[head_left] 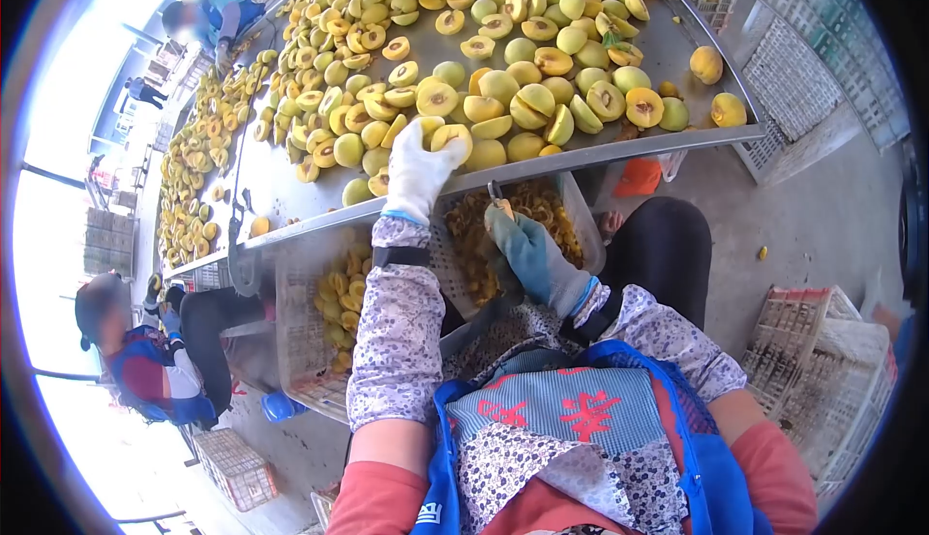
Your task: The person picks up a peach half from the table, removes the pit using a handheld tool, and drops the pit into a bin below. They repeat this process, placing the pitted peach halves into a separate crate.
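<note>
My left hand (418, 172), in a white glove, is closed around a halved yellow peach (451, 136) at the near edge of the metal table (619, 152). Many halved peaches (437, 98) lie around it, several with brown pit hollows facing up. My right hand (538, 256), in a blue-grey glove, grips a small hand tool (500, 200) with a wooden handle and a short metal tip pointing up. It is held just below the table edge, above a crate (578, 208) of peach scraps. The exact shape of the tool's tip is too small to tell.
A crate (302, 327) with peach pieces stands under the table to the left. White crates (808, 361) are on the floor at right, more (789, 80) behind. One person (145, 361) sits at left; another (218, 20) leans over the table's far end.
</note>
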Motion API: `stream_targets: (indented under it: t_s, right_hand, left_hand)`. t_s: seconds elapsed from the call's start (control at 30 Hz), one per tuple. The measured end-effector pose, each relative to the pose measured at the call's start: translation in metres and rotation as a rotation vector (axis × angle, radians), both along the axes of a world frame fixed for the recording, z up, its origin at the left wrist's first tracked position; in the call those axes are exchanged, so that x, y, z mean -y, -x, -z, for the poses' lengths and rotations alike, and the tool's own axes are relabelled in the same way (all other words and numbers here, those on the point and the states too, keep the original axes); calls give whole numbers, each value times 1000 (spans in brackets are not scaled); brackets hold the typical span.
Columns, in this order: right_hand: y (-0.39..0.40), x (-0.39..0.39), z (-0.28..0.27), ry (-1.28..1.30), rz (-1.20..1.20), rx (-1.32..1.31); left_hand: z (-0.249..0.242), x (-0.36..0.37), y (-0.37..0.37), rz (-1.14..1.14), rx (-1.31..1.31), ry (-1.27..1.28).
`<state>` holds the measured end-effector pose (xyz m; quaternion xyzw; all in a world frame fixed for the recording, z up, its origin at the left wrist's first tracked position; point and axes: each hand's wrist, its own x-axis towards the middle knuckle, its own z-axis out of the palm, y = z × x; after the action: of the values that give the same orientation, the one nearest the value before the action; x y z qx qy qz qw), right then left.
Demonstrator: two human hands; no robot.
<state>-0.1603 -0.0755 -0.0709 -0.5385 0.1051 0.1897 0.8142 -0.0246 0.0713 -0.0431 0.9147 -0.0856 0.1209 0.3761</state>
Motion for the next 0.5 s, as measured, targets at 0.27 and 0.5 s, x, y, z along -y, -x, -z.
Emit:
stream_targets:
  t_s: [0.27,0.5]
  right_hand:
    - [-3,-2,-9,287,121,499]
    - [5,-14,15,558,-29,746]
  left_hand:
    - [-36,3,73,184,-340,934]
    - [13,20,98,110,151,547]
